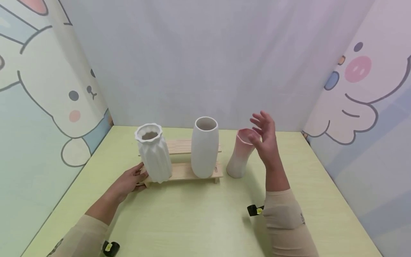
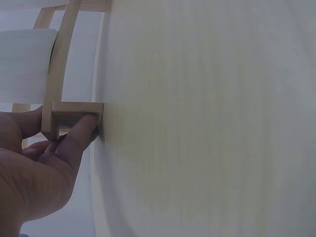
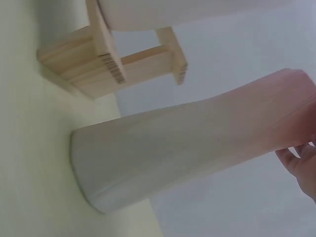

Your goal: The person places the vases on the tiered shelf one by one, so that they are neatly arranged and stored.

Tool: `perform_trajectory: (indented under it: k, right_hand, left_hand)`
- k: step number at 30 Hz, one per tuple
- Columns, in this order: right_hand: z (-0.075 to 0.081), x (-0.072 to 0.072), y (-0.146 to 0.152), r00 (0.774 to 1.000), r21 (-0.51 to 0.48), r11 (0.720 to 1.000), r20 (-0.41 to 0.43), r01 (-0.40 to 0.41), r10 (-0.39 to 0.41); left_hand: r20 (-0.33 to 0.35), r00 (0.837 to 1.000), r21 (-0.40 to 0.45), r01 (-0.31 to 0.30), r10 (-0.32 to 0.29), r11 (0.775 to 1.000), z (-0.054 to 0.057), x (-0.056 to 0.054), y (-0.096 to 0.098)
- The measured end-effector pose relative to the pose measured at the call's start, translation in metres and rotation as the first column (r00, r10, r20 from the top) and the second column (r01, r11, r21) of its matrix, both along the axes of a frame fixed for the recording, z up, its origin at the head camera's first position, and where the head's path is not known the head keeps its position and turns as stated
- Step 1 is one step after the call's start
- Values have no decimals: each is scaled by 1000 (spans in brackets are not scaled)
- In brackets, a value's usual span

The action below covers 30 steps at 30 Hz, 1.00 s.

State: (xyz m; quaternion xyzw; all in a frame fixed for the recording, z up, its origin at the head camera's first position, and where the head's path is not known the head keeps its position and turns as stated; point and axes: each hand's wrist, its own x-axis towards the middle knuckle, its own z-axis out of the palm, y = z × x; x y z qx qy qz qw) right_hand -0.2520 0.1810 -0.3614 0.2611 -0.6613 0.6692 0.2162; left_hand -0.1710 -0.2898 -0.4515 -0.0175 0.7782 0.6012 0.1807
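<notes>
My left hand (image 1: 129,181) grips the left end of a two-tier wooden stand (image 1: 181,172). In the left wrist view, its thumb is above the board and its fingers reach the foot below. On the stand's lower tier are a white pleated vase (image 1: 156,159) at the left and a smooth white vase (image 1: 204,150) at the right. Right of the stand, a pink-and-white vase (image 1: 239,157) stands on the table. My right hand (image 1: 266,141) is raised at its pink rim, fingers spread and gently bent, the thumb overlapping the rim in the head view.
The pale yellow-green table (image 1: 179,221) ends at a grey back curtain (image 1: 205,64). Cartoon-printed panels stand along both sides, a rabbit (image 1: 54,89) at the left and a pig (image 1: 363,89) at the right. Black wrist straps show on both sleeves.
</notes>
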Motion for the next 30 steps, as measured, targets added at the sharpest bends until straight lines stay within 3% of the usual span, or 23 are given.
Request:
perform_trajectory:
  k: [4,11,15,19,30]
  right_hand:
    - [-22,-5,-3,993,-89,992,70,-86,93]
    - [-45,-8,-7,972,-191,970,151,-150,180]
    - [-51,-9,-12,971,-227,968,183,-108,151]
    - [-53,-11,-19,984,-250,967,154,-52,93]
    - [-58,-11,-24,994,-287,958,89,-28,56]
  left_hand:
    - [5,1000,-1,0,0,1000,-1,0,0]
    - [5,1000,6,-6,6,1000,-5,-1,-3]
    - [3,1000,1,-7,7,1000,-4,-3,-4]
    - [-1,1000,4,-12,12,1000,-4,-2,-3]
    - [2,1000,-20,-6,6,1000,-2,-2,-1]
